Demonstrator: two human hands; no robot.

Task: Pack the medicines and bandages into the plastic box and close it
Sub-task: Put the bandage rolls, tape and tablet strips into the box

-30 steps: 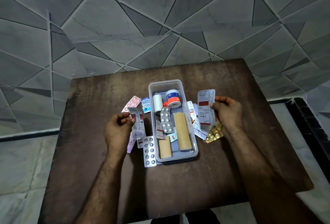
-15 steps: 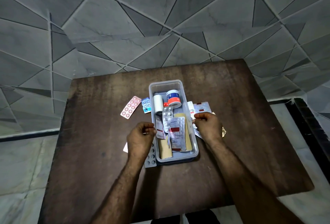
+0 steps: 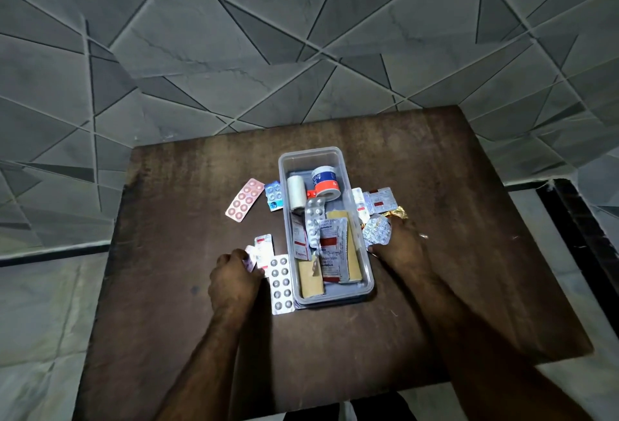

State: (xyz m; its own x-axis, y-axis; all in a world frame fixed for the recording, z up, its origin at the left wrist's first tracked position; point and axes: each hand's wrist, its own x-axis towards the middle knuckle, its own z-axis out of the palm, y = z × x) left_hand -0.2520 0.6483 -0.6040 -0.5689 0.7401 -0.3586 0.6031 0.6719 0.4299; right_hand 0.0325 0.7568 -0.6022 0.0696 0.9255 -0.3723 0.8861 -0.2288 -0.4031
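Note:
The clear plastic box (image 3: 367, 281) stands open at the table's middle. It holds a white bandage roll (image 3: 296, 192), a blue-and-orange tape roll (image 3: 325, 182), tan bandage strips (image 3: 352, 246) and several pill strips (image 3: 331, 249). My left hand (image 3: 232, 281), left of the box, is closed on small pill strips (image 3: 259, 253) lying on the table. My right hand (image 3: 400, 246), right of the box, grips a crumpled silver blister strip (image 3: 376, 232). No lid is in view.
Loose on the brown wooden table (image 3: 167, 286): a pink blister strip (image 3: 244, 199), a blue one (image 3: 273, 195), a long silver strip (image 3: 281, 283) by the box's left wall, plus white strips (image 3: 380, 199) and a gold foil (image 3: 397, 212) on the right. Tiled wall behind.
Both hands held strips up, dropped them into the box, then drew back outward. The left hand now rests on strips left of the box; the right grips the crumpled silver strip.

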